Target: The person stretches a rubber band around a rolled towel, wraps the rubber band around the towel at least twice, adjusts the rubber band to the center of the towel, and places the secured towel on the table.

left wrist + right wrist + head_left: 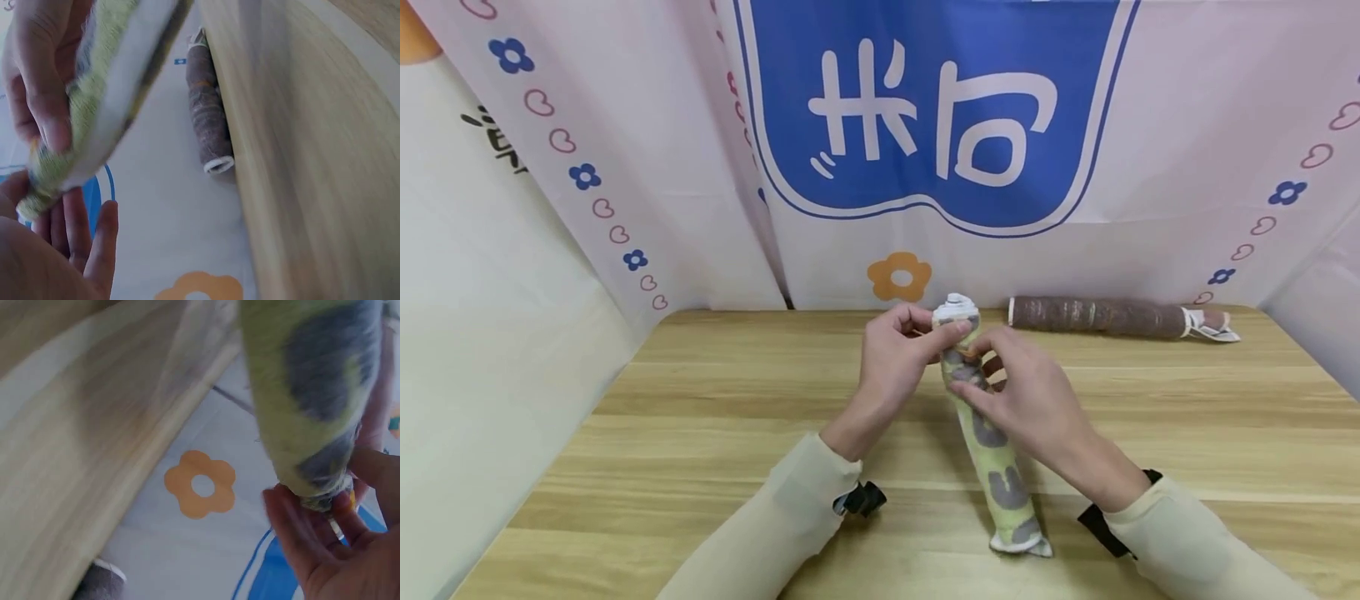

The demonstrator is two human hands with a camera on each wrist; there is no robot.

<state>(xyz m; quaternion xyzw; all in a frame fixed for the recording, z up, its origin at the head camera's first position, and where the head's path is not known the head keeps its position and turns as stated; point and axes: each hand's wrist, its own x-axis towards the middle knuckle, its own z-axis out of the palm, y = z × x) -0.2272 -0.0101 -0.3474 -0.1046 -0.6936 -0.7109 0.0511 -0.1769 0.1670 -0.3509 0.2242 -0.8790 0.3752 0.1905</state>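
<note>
A rolled-up towel (pixel 988 442), yellow-green with grey patches and white ends, slants across the middle of the table in the head view. My left hand (pixel 895 350) pinches it near its far end, thumb on top. Just below, my right hand (pixel 1037 396) grips the roll between thumb and curled fingers. A thin orange band (pixel 970 355), probably a rubber band, shows by the right fingers; how far it goes round the towel is hidden. In the right wrist view the towel (pixel 312 381) looks blurred above the right hand (pixel 344 550).
A brown rolled towel (pixel 1097 317) lies along the table's back edge on the right, an orange band (pixel 201 84) round it and a white end loose. Behind the wooden table (pixel 737 417) hangs a printed cloth (pixel 842 250) with a blue sign.
</note>
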